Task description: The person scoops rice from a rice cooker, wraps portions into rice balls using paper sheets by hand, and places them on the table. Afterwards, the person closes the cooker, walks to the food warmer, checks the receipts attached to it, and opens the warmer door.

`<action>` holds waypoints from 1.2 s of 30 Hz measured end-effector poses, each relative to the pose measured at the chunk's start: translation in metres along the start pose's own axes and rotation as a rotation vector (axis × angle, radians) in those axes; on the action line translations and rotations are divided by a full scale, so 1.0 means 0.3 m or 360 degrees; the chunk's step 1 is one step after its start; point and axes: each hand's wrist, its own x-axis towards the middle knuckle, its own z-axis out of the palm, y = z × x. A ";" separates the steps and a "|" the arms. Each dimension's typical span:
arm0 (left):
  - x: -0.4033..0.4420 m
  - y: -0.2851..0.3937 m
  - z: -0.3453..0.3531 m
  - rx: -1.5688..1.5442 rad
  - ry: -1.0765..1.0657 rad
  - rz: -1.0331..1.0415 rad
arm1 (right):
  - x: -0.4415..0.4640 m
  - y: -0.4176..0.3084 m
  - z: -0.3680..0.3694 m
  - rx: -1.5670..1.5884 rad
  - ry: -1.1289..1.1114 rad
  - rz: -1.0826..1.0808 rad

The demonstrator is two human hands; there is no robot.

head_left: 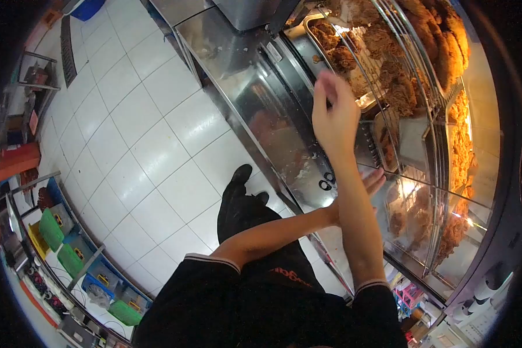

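My right hand (334,113) is raised above the metal counter, in front of a lit display cabinet. Its fingers curl in toward the thumb and are partly blurred; whether anything is between them I cannot make out. My left hand (374,182) reaches under my right forearm, which hides part of it. The left fingers that show are stretched out beside the cabinet glass (429,188), and I cannot tell if they touch it. Fried chicken (343,58) lies in a metal tray (365,103) near my right hand. Two black ring handles, like those of scissors (326,181), rest on the counter by my right forearm.
The stainless counter (296,168) has small crumbs on it. More fried pieces (459,139) fill racks farther right. White tiles (151,156) cover the floor to the left. Green-lidded bins (72,258) stand on a rack at lower left.
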 end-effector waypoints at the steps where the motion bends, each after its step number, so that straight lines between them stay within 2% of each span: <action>1: -0.007 0.013 -0.006 -0.0053 -0.0119 0.0017 | 0.055 0.071 0.054 -0.0244 0.0129 -0.0082; 2: -0.023 0.020 -0.012 -0.0068 -0.0119 0.0011 | 0.106 0.136 0.096 -0.0487 0.0254 -0.0168; 5: -0.071 0.028 -0.055 -0.0977 -0.0420 -0.0475 | 0.251 0.254 0.159 -0.0789 0.0355 -0.0073; 6: -0.087 0.020 -0.074 -0.0984 -0.0420 -0.0475 | 0.312 0.229 0.148 -0.0800 0.0057 0.0302; 7: -0.104 0.008 -0.097 -0.0609 -0.0255 -0.0275 | 0.357 0.226 0.149 -0.0796 -0.0242 0.0672; 8: -0.126 0.001 -0.118 -0.0234 -0.0089 -0.0081 | 0.378 0.247 0.160 -0.0800 -0.0245 0.0674; 9: -0.140 0.011 -0.151 -0.0235 -0.0088 -0.0083 | 0.402 0.269 0.175 -0.0774 -0.0244 0.0788; 11: -0.160 0.040 -0.225 -0.0378 0.0110 -0.0327 | 0.462 0.339 0.199 -0.0745 -0.0245 0.0895; 13: -0.195 0.025 -0.274 -0.0371 0.0085 -0.0386 | 0.499 0.365 0.207 -0.1272 -0.0281 0.0694; 14: -0.213 0.020 -0.292 -0.0367 0.0056 -0.0446 | 0.536 0.329 0.171 -0.0987 -0.0728 0.1014; 15: -0.229 0.020 -0.309 -0.0368 0.0054 -0.0450 | 0.540 0.385 0.181 -0.0987 -0.0729 0.1018; 17: -0.257 0.023 -0.338 -0.0385 0.0126 -0.0600 | 0.553 0.541 0.208 -0.0545 -0.0436 0.0827; 21: -0.272 0.020 -0.353 -0.0263 0.0094 -0.0649 | 0.500 0.458 0.195 -0.0352 -0.0375 0.0916; 23: -0.263 0.018 -0.354 -0.0315 0.0107 -0.0656 | 0.465 0.484 0.190 -0.0740 -0.0132 0.0565; 24: -0.256 0.016 -0.356 -0.0316 0.0107 -0.0648 | 0.443 0.459 0.181 -0.0484 -0.0070 0.0519; 25: -0.251 0.016 -0.360 -0.0302 0.0102 -0.0646 | 0.424 0.442 0.181 -0.0487 -0.0067 0.0514; 27: -0.243 0.016 -0.367 -0.0289 0.0091 -0.0640 | 0.399 0.431 0.184 -0.0941 0.0104 0.0294; 28: -0.241 0.018 -0.372 -0.0303 0.0114 -0.0644 | 0.397 0.462 0.195 -0.0992 0.0147 0.0234; 35: -0.262 0.004 -0.376 -0.0310 0.0180 -0.0717 | 0.365 0.402 0.194 -0.0998 0.0116 0.0197; 36: -0.266 0.004 -0.372 -0.0313 0.0173 -0.0714 | 0.359 0.403 0.202 -0.1060 0.0279 0.0135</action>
